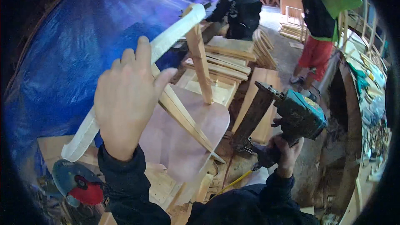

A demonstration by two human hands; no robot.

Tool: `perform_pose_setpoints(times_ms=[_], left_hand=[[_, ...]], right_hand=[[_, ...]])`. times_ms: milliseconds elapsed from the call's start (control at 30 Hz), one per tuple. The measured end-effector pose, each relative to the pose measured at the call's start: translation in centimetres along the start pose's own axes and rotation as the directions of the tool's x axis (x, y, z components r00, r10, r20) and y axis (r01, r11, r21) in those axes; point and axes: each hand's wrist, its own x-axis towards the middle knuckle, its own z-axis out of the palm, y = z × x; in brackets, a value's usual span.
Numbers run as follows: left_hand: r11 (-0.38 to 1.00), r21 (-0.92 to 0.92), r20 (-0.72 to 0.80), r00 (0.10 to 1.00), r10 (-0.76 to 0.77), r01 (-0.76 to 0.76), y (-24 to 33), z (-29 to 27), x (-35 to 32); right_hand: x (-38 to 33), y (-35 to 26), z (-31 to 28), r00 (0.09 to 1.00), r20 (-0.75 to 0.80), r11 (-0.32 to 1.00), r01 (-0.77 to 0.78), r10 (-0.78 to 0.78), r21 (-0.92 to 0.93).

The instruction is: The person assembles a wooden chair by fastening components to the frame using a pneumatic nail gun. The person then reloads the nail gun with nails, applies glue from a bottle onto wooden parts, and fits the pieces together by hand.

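My left hand (125, 100) lies over a long white-topped rail (177, 29), its fingers stretched out and the thumb apart. A wooden post (200, 64) and slanting wooden strips (183, 114) run from the rail down to a pale pinkish panel (212, 121) with a rounded edge. To the right, my right hand (287, 152) is wrapped round the handle of a teal and black nail gun (298, 110). The gun's dark nose points up and to the left, apart from the rail. A yellow hose (235, 180) runs near the handle's base.
A blue tarp (71, 62) hangs at the left, above a round saw blade with a red centre (77, 181). Boards (227, 50) are stacked beyond the panel. Two people, one in black (245, 10), one in red shorts (316, 58), stand farther off. Clutter (371, 104) lines the right.
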Motion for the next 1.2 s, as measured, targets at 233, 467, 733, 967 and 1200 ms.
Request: perform_pose_setpoints(times_ms=[233,467,733,967,1200], left_hand=[[0.987,-0.041,0.073,0.986,-0.15,0.153,0.5,-0.1,0.8],[0.962,-0.126,0.049,0.97,-0.238,0.242,5.9,3.4,8.4],[0.808,-0.01,0.215,0.79,-0.574,0.59,10.0,4.2,6.0],[0.833,-0.14,0.122,0.844,-0.522,0.535,11.0,5.1,7.9],[0.776,-0.172,0.138,0.794,-0.591,0.607,10.4,5.1,7.7]], right_hand=[[12.4,5.2,0.5,0.933,0.356,0.997,-0.067,0.046,0.049],[23.6,6.7,1.8,0.784,0.59,0.934,-0.33,0.191,0.136],[20.0,9.3,1.2,0.716,0.686,0.812,-0.474,0.13,0.341],[21.7,8.7,3.1,0.724,0.679,0.811,-0.465,0.118,0.355],[22.6,9.1,5.2,0.592,0.802,0.868,-0.438,0.081,0.235]])
